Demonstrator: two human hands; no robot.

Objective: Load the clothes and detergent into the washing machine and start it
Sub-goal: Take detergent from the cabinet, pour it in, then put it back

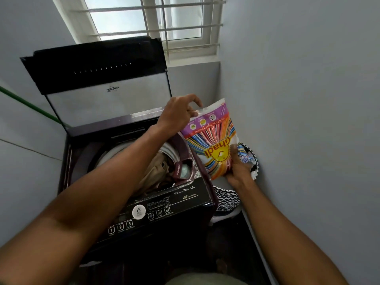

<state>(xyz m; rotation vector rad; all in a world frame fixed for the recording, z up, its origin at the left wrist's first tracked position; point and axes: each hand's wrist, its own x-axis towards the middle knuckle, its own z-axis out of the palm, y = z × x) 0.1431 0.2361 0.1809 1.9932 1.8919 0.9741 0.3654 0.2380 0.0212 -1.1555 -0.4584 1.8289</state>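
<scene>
The detergent packet (211, 140), a bright striped pouch printed "Ghadi", is held upright in the air just right of the washing machine (131, 182), above its right rim and close to the wall. The right hand (239, 167) grips the packet's lower end, thumb laid across the front and fingers curled behind. The left hand (178, 114), reaching across the open tub, pinches the packet's top left corner between thumb and fingers.

Below the left forearm, brownish clothes (156, 171) lie inside the drum. At the drum's right front corner the detergent compartment (184, 168) stands open, labelled on its edge. The lid (102, 79) is raised upright against the back wall. The control panel (156, 210) runs along the front edge, with numbered buttons and a round white sticker.

A black-and-white patterned cloth (226, 199) sits in the gap between the machine and the right wall. A barred window (156, 21) is above.
</scene>
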